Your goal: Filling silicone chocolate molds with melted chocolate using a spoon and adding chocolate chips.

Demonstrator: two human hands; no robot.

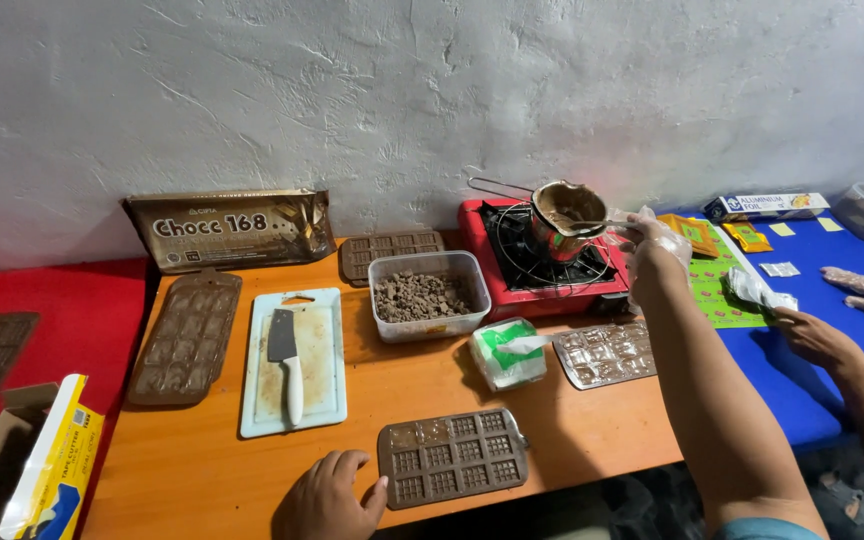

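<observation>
My left hand (327,495) rests bare on the orange table at the near edge, its fingers spread and touching the left end of a brown chocolate mould (452,457). My right hand (657,243), in a clear plastic glove, reaches to the small metal pot (567,215) on the red portable stove (542,285). It grips a spoon (597,228) whose bowl lies in the pot's melted chocolate.
A tub of chocolate chunks (427,295), a white cutting board (295,360) with a cleaver (287,360), a tissue pack (507,352), a clear mould (607,352) and more brown moulds (187,335) fill the table. Another person's hands (817,335) work over the blue table (812,400) at right.
</observation>
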